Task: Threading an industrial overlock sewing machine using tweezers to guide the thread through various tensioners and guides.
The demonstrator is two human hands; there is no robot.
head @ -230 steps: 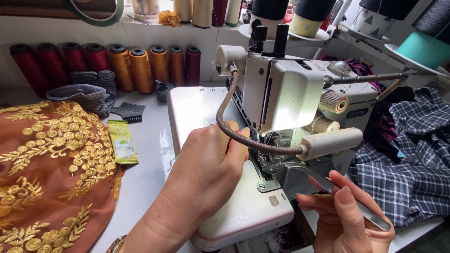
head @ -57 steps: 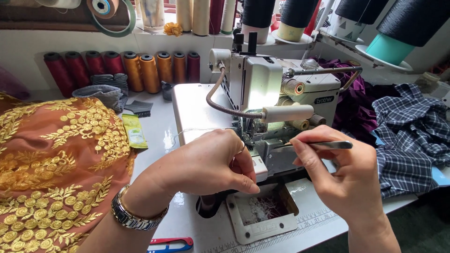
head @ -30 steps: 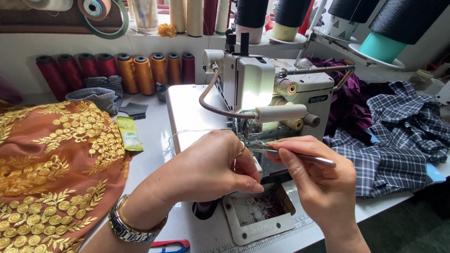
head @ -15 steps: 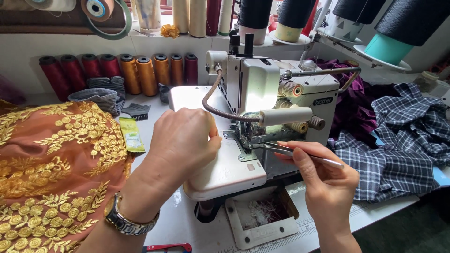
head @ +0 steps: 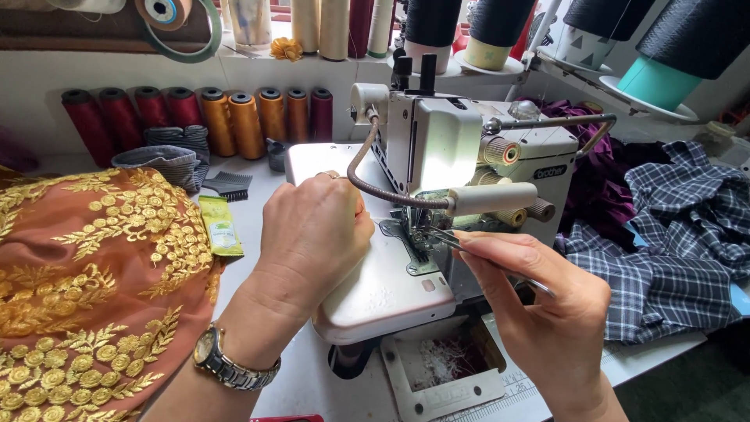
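At the middle of the desk [head: 273, 391] stands a white sewing machine [head: 437, 156], its cover swung open below so that a lint-filled tray [head: 449, 363] shows at the near edge. Left hand [head: 312, 234]: lies palm-down on the machine's flat bed [head: 383, 293], fingers curled and resting together near the needle area; it holds nothing that I can see. A metal wristwatch [head: 230, 363] sits on that wrist. Right hand [head: 539, 309]: thumb and fingers pinched together on a pair of thin metal tweezers [head: 469, 246], whose tips point left into the presser foot [head: 418, 242] zone. Whether a thread is caught in the tips cannot be told; too small.

A flexible lamp arm [head: 375, 187] curves over the work, its pale head [head: 492, 199] just above the tweezers.

Surroundings: orange cloth with gold embroidery [head: 86, 281] near left; a small green packet [head: 221, 227] beside it; a row of red and orange thread spools [head: 195, 121] along the far wall; checked cloth [head: 672, 242] and purple cloth [head: 601, 172] to the right; large dark thread cones [head: 687, 39] far right.

Judgement on technique: fine work at the foot goes best with the left hand kept flat as a brace, the tweezers held low and nearly level, tips moved in slowly under the lamp. Keep fingers off the needle path and the grip light, so that a thin thread is not cut or bent.
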